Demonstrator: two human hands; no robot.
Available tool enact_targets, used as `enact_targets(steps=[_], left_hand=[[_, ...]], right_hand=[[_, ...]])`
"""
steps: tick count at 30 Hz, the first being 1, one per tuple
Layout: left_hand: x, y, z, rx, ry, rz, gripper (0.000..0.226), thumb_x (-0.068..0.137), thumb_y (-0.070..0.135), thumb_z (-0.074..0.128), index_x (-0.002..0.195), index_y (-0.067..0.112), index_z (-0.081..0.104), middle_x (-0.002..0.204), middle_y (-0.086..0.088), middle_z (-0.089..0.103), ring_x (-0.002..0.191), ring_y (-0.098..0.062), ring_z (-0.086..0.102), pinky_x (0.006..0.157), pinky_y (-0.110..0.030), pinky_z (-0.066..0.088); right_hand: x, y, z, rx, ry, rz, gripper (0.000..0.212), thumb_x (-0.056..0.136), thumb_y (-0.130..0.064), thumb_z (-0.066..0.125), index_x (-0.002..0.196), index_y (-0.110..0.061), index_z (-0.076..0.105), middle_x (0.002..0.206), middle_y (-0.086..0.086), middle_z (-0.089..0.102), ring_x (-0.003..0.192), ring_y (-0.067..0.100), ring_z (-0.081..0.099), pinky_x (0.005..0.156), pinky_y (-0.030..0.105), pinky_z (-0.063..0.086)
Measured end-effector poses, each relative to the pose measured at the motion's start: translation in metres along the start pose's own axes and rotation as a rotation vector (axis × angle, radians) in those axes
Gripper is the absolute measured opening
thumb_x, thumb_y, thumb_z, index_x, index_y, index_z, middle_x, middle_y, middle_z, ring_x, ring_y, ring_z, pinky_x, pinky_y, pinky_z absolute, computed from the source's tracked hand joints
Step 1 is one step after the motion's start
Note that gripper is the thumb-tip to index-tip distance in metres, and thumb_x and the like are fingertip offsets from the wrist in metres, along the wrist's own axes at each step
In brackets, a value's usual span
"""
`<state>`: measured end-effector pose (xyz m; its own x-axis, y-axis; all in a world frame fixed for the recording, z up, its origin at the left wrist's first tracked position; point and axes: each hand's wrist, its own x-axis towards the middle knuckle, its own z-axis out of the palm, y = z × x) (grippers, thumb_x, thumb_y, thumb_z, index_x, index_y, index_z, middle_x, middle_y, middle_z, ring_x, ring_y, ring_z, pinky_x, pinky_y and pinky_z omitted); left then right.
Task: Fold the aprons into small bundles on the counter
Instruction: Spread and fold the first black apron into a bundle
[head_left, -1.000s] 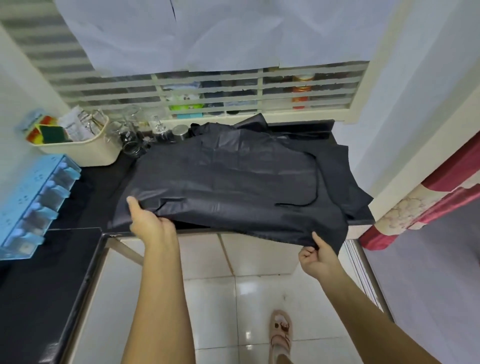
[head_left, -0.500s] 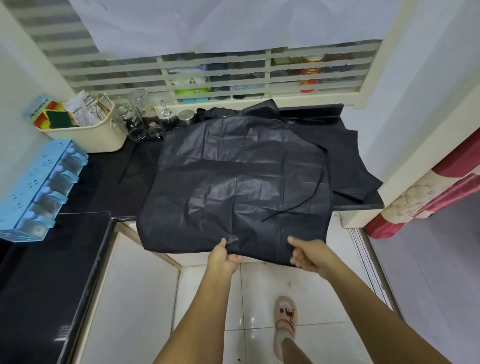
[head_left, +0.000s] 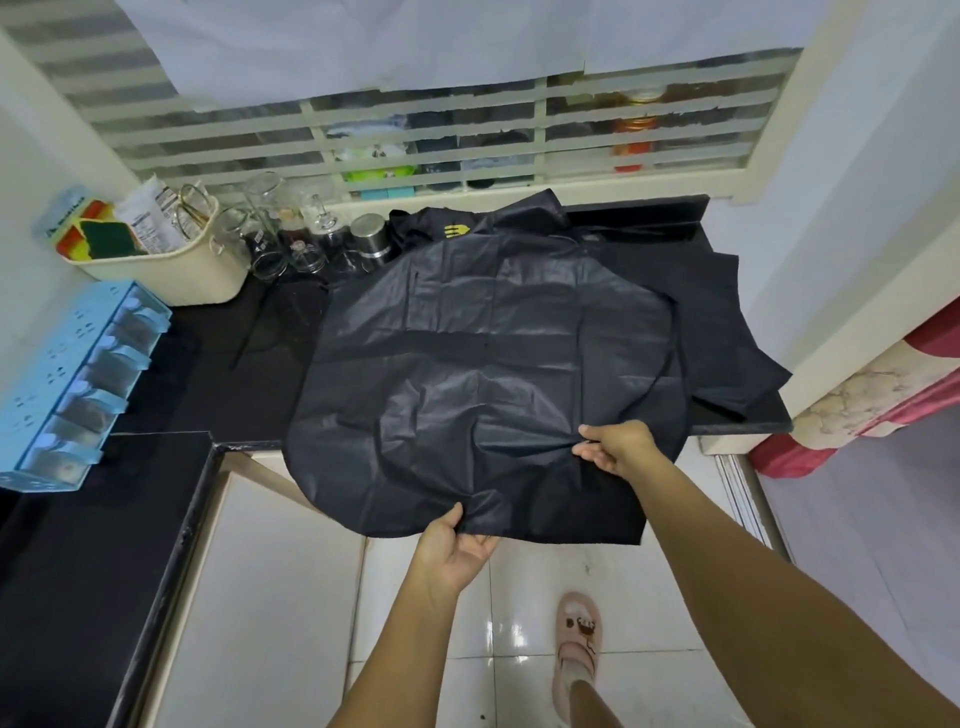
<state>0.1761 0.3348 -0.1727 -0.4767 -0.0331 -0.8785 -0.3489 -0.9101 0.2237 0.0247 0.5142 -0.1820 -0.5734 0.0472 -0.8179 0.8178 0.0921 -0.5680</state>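
A black apron lies spread over the dark counter, folded in half, with its near edge hanging past the counter's front. My left hand pinches that hanging edge from below. My right hand grips a bunch of the cloth near the counter's front edge, where the fabric puckers. More black apron cloth lies underneath and sticks out at the right. A yellow logo shows on cloth at the back.
A cream basket of sponges and packets stands at the back left, next to several glass jars and a steel tin. A blue drawer rack sits at the left. White tiled floor and a sandalled foot lie below.
The apron's left side has been folded over to the right. My left hand came from the far left corner to the middle of the near edge; my right hand moved up onto the cloth.
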Motion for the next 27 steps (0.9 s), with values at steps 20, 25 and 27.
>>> enact_targets(steps=[20, 25, 27], left_hand=[[-0.026, -0.035, 0.013, -0.258, -0.045, -0.015, 0.036, 0.103, 0.004, 0.031, 0.137, -0.002, 0.042, 0.141, -0.022, 0.046, 0.13, -0.036, 0.044, 0.109, -0.047, 0.035], [-0.043, -0.037, 0.002, -0.205, -0.11, 0.022, 0.036, 0.101, 0.0, 0.033, 0.136, -0.001, 0.043, 0.137, -0.024, 0.047, 0.129, -0.037, 0.044, 0.109, -0.049, 0.034], [-0.052, -0.031, -0.009, -0.245, -0.133, 0.085, 0.028, 0.1, 0.003, 0.039, 0.125, 0.001, 0.052, 0.125, -0.022, 0.056, 0.123, -0.035, 0.05, 0.104, -0.048, 0.039]], right_hand=[[-0.085, 0.134, -0.041, 0.448, -0.261, 0.268, 0.073, 0.077, -0.06, 0.065, 0.104, 0.007, 0.059, 0.1, 0.019, 0.071, 0.091, 0.025, 0.069, 0.074, 0.032, 0.056], [-0.103, 0.123, 0.005, 1.086, -0.268, 0.152, 0.056, 0.079, -0.033, 0.072, 0.124, -0.003, 0.054, 0.121, 0.016, 0.062, 0.117, 0.029, 0.057, 0.105, 0.049, 0.041], [-0.113, 0.108, 0.002, 1.128, -0.258, 0.015, 0.048, 0.079, -0.021, 0.071, 0.123, -0.006, 0.059, 0.119, 0.017, 0.065, 0.103, 0.032, 0.066, 0.096, 0.046, 0.05]])
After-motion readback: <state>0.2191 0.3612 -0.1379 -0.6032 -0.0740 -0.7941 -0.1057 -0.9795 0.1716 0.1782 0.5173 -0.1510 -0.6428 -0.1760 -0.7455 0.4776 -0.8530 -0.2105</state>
